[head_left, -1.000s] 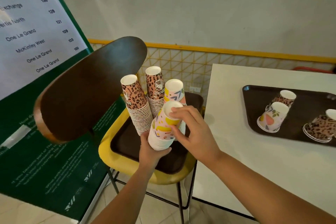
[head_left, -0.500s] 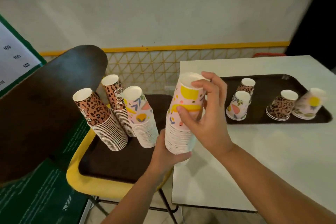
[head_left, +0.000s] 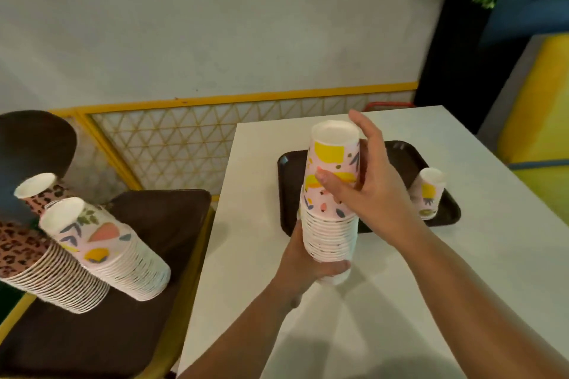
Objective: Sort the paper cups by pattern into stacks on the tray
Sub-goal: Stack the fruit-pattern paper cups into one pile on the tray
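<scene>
I hold a tall stack of upside-down pink fruit-pattern cups above the white table's near-left part. My left hand grips the stack's lower end. My right hand wraps around the top cup. Behind the stack lies the dark brown tray on the table; a single pink fruit-pattern cup stands inverted on its right side. The rest of the tray's contents are hidden by my hands and the stack.
At left, a second brown tray rests on a yellow chair and carries a pink floral stack and leopard-print stacks. The chair's dark backrest is at far left. The white table extends right.
The view has swung right. Both hands have carried the fruit-pattern stack away from the chair tray and over the table, in front of the table tray.
</scene>
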Demonstrator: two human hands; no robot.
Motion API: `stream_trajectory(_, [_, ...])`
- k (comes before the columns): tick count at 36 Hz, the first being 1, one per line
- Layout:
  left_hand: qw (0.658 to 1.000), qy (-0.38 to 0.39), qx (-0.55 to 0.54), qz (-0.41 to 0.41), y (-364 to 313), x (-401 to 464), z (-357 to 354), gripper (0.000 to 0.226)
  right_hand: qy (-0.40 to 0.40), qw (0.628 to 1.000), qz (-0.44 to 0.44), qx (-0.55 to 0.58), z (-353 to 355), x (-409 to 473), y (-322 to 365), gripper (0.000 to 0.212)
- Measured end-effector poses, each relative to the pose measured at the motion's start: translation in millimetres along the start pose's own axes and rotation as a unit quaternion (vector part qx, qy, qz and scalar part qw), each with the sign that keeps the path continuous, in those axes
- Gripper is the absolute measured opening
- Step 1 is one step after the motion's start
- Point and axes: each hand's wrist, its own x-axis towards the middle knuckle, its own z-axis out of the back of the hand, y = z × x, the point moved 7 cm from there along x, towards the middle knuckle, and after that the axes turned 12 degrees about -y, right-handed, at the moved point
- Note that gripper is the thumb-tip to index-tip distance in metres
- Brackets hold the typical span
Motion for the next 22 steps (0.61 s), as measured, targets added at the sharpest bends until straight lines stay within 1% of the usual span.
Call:
stream_trajectory(4, [1.0,-0.009,0.006,-0.005,-8.2,11.9,-39.8,0.101,0.01,0.999,-0.024,-0.023,36.9,18.8,-21.7,0.088])
stream_trajectory(9, [1.0,-0.018,0.006,0.016,-3.2,24.6,-80.2,0.091,0.028,0.997,-0.042,-0.062,72.5,31.5,-40.6,0.078])
stream_trajectory(14, [0.999,-0.006,0.002,0.034,-5.0,31.4,-120.2,0.099,0.031,0.994,-0.058,-0.089,103.8,45.0,-58.8,0.058])
stream_trajectory(18, [0.999,-0.006,-0.014,0.044,-4.2,34.7,-135.2,0.095,0.05,0.992,-0.071,-0.092,115.1,52.7,-67.8,0.056])
stream_trajectory(22, [0.998,-0.016,-0.006,0.053,-3.1,41.6,-137.8,0.091,0.066,0.991,-0.075,-0.093,118.2,59.3,-72.7,0.053])
